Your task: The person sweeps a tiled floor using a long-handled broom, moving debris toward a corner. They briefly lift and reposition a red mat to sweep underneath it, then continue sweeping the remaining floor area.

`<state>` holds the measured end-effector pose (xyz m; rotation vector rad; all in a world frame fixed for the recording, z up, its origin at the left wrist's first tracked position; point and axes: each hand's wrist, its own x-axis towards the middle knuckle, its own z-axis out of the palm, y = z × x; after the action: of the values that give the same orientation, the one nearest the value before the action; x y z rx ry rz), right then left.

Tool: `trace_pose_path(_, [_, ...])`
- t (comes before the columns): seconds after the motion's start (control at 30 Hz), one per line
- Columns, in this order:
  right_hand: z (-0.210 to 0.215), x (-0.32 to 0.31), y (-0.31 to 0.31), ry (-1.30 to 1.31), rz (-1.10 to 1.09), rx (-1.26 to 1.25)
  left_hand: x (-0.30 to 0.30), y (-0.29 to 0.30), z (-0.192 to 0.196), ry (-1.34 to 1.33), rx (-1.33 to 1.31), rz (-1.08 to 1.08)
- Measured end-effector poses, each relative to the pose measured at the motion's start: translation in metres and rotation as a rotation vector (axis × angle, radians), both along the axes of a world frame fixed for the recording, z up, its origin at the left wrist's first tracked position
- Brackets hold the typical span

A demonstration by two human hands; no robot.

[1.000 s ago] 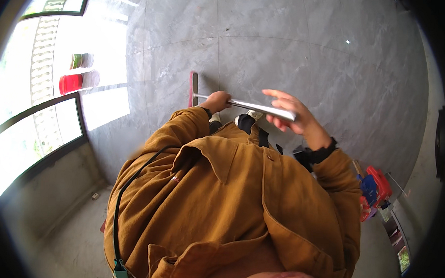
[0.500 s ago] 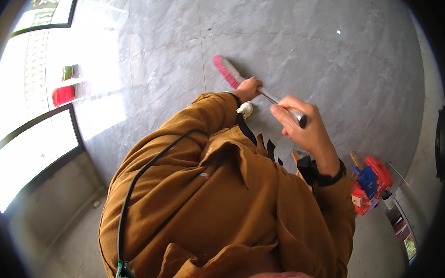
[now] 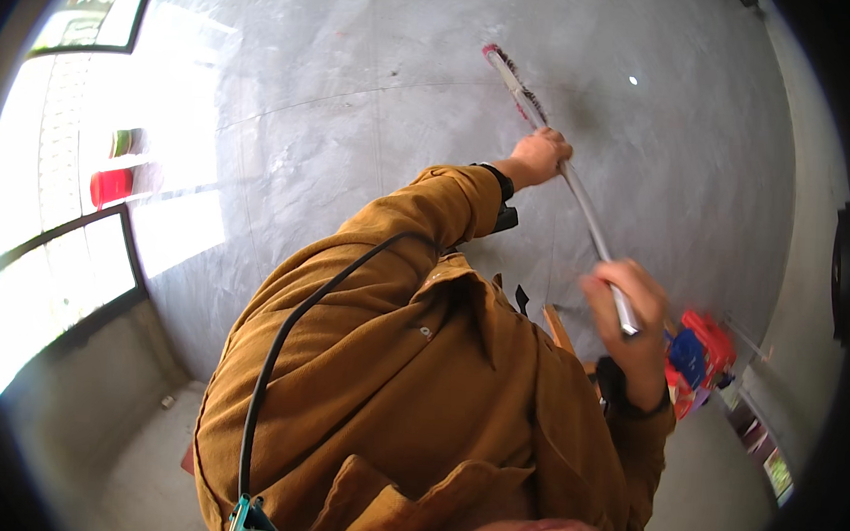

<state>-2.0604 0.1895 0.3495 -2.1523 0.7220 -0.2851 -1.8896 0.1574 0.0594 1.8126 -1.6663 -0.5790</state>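
Observation:
A broom (image 3: 591, 215) with a silvery handle slants across in front of me. Its head (image 3: 515, 86), grey with pink and dark bristles, points to the far side over the grey floor (image 3: 355, 132). My left hand (image 3: 542, 155) is closed round the handle just behind the broom head. Nearer to me, my right hand (image 3: 632, 305) wraps the handle close to its end, somewhat smeared by motion. The handle's end cap sticks out below the right hand's fingers. I cannot tell whether the bristles touch the floor.
At the left, a red container (image 3: 111, 187) and a green one (image 3: 121, 143) stand on the floor near the bright windows (image 3: 59, 295). Red and blue items (image 3: 698, 355) lie to my right by the wall, with a wooden piece (image 3: 559, 328) close to my body.
The broom head has swung away from me and to the right. My left hand has reached farther out to the right, while my right hand has come nearer and to the right.

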Motion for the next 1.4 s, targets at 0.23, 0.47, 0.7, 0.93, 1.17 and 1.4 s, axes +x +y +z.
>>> trace_pose_path(0.23, [-0.006,0.003,-0.014,-0.032,-0.213,0.462,0.063,0.084,0.022,-0.172,0.293,-0.064])
trace_pose_path(0.47, [-0.097,0.144,0.012,0.071,0.165,0.947,0.180,0.254,-0.019,-0.209,0.707,0.160])
trace_pose_path(0.7, [-0.155,0.329,0.087,0.139,0.442,1.190,0.300,0.386,-0.048,-0.118,0.863,0.448])
trace_pose_path(0.93, [-0.198,0.481,0.165,0.209,0.337,1.203,0.416,0.434,-0.087,-0.144,0.740,1.008])
trace_pose_path(1.17, [-0.192,0.510,0.123,0.199,0.075,1.094,0.461,0.347,-0.120,-0.135,0.766,0.802])
trace_pose_path(1.4, [-0.077,0.429,0.067,0.219,-0.089,0.685,0.394,0.176,-0.072,-0.106,0.535,0.310])
